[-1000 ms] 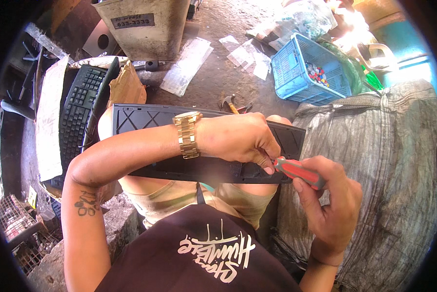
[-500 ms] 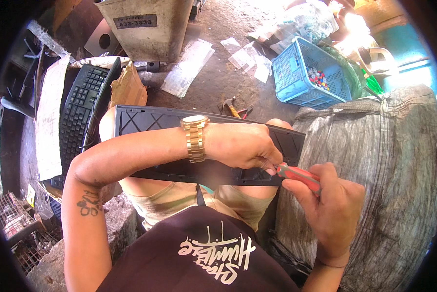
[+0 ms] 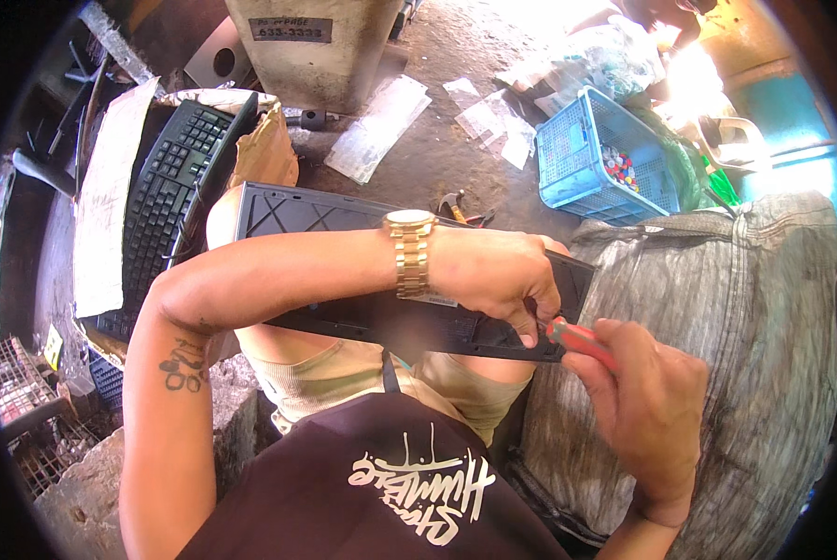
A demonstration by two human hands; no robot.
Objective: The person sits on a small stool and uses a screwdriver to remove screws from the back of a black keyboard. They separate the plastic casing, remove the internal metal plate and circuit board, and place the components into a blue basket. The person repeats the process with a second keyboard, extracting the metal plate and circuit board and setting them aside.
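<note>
Black panel: Long, stiff plastic with raised diagonal ribs lies across the worker's lap at mid-dial, its right end lower in view than a second ago; the surroundings swing too, suggesting a tilted head.
Pale strip: A small, flat patch on the panel comes into sight just below the gold wristwatch with its polished metal links.
Red screwdriver: The rounded handle, trimmed in grey, sits at 4 o'clock, nose toward 10; it stays at the same panel corner, so work appears fixed on one spot.
Right hand: Fingers curl firmly around the handle.
Left hand: Bent over the panel, thumb tip and forefinger slightly apart beside the screwdriver's nose; whether they pinch anything cannot be told.
Woven sack: Creased, grimy fabric bulges between 3 and 4 o'clock.
Blue basket: Lattice-walled plastic holds small, multicoloured pieces at 2 o'clock.
Keyboard: Black, blocky keys stand beside torn cardboard at 10.
</note>
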